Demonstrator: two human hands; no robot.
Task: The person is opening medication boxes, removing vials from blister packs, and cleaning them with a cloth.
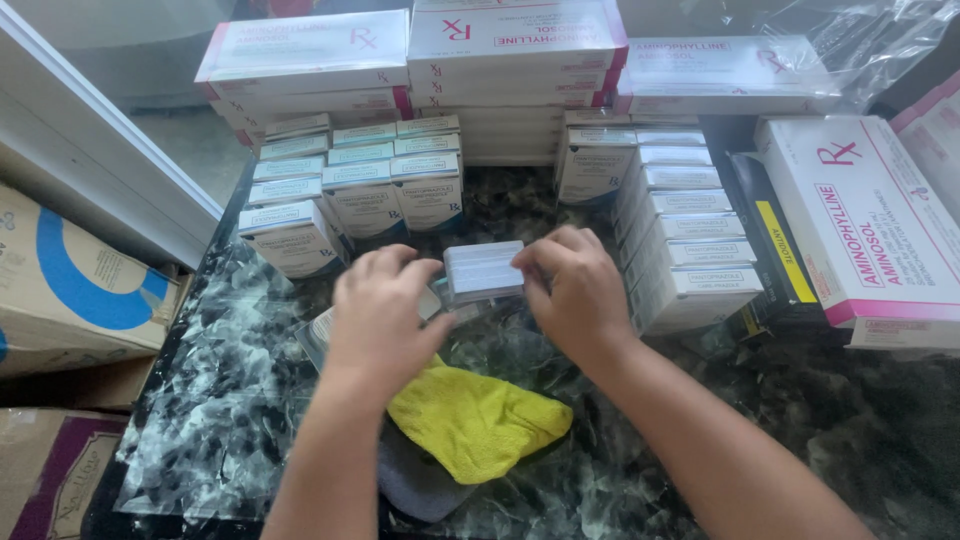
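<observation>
Grip: both hands pinch one small white carton (484,270) between them, my left hand (380,310) on its left end, my right hand (575,290) on its right end; fingers closed on the carton from both sides.
Left edge of view: I see a brown cardboard box with a blue ring print (70,285) and, lower, a purple-printed box (50,470), both off the table.
Table: dark marbled top (230,400), glossy, carrying everything else.
Left stack: small white-and-blue cartons (350,180) stand in rows just beyond my left hand, apart from it.
Left hand: knuckles up, fingertips curled onto the carton's near-left corner; I cannot tell how the thumb sits, it is hidden under the hand.
Held carton: raised just above the table near the middle, between the two stacks; its long axis runs left to right, across my view, top face tilted slightly toward me.
Under the hands: something flat with a clear wrap (320,330) peeks out at the left hand; I cannot tell what it is.
Cloth: yellow rag (480,420) lies on a grey cloth (415,480), near my left wrist, well below the carton.
Right hand: fingers wrap the carton's right end; equally near it as the left.
Right stack: a row of the same small cartons (690,250) runs away from me, just beside my right hand.
Far right: large white boxes with pink trim (870,220); more of them piled at the back (510,50).
</observation>
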